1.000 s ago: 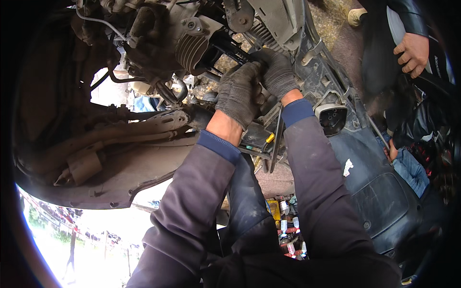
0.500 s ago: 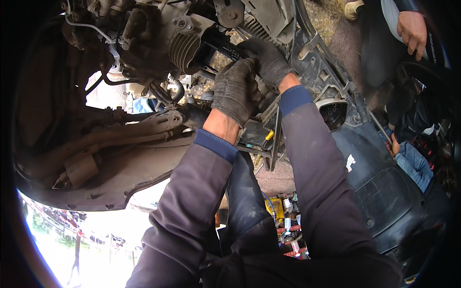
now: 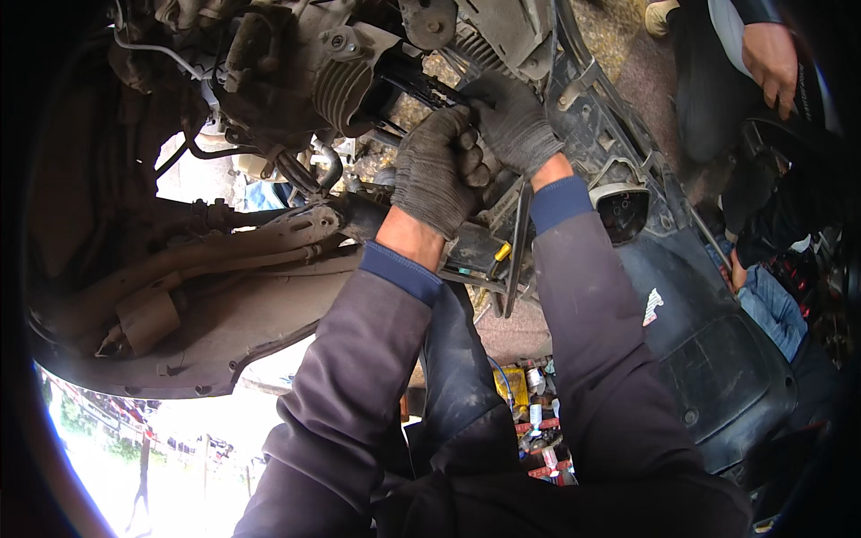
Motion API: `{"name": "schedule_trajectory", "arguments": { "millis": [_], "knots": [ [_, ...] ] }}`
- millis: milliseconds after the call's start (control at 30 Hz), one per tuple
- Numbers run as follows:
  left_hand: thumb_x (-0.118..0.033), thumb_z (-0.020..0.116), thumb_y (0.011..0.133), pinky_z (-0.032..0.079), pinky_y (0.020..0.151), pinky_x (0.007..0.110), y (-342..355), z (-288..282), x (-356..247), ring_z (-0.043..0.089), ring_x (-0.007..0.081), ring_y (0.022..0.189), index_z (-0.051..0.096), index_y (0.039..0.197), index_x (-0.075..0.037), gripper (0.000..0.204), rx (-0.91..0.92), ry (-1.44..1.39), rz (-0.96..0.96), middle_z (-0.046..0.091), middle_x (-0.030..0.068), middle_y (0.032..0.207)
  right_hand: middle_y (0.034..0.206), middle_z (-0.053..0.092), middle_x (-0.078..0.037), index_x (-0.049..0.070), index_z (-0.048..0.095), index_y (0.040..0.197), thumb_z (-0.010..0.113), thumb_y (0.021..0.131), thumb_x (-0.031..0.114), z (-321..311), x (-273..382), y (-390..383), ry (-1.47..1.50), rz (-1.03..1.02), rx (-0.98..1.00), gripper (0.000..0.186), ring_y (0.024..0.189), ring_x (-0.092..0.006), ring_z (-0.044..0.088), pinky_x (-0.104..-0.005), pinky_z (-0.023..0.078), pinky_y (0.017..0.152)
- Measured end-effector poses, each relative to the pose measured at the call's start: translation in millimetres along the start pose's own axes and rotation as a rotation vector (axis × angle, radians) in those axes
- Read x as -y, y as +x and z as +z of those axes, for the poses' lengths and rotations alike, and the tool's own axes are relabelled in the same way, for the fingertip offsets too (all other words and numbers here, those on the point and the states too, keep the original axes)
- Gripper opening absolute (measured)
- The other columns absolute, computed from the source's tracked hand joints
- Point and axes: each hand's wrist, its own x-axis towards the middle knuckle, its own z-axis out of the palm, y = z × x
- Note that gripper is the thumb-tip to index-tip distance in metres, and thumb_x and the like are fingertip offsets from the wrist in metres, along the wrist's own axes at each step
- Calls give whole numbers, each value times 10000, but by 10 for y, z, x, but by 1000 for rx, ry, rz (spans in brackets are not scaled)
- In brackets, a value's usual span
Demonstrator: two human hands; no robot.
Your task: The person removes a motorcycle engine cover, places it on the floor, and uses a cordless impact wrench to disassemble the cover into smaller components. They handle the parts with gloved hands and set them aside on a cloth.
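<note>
Both of my hands wear dark grey knitted gloves and meet beside an opened scooter engine (image 3: 269,63). A black, chain-like strip (image 3: 417,82) runs out of the hollow by the finned cylinder (image 3: 341,97) to my fingers. My right hand (image 3: 513,121) is closed around its end, the fingertips partly hidden. Just below and left, my left hand (image 3: 438,169) makes a fist with curled fingers, its thumb side touching the right hand. Whatever lies inside the left fist is hidden.
Frame rails (image 3: 592,99) and a dark plastic panel (image 3: 717,359) lie to the right, a brown body cover (image 3: 170,332) to the left. A yellow-handled tool (image 3: 503,252) sits below my hands. Bottles (image 3: 536,417) stand low down. Another person's hand (image 3: 769,63) is at upper right.
My right hand has shifted slightly right and down, and its wrist has turned a little. The left hand has stayed nearly in place, with its curled fingers now more visible.
</note>
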Motion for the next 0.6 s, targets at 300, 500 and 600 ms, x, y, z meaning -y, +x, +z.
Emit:
{"name": "schedule_trajectory", "arguments": {
  "millis": [300,500,600],
  "knots": [
    [-201,555,930,298,458,240,66,31,74,356,79,488,537,884,-169,59,-97,101,62,473,-50,659,796,658,-196,-14,645,937,567,836,28,-288,35,-968,152,181,-310,135,721,-299,656,-355,505,670],
    [-202,517,952,294,471,241,68,45,149,341,81,498,516,874,-157,90,-21,100,67,457,-47,661,856,613,-62,-33,611,1020,569,917,36,-513,-164,-2119,533,500,-194,131,775,-100,580,-241,491,698],
    [-200,488,964,301,493,250,44,103,200,332,86,513,490,854,-160,117,-51,107,70,442,-43,684,867,619,-83,-15,616,1043,593,905,33,-419,-297,-2694,527,515,-343,148,778,-146,609,-288,522,686]
  ]
}}
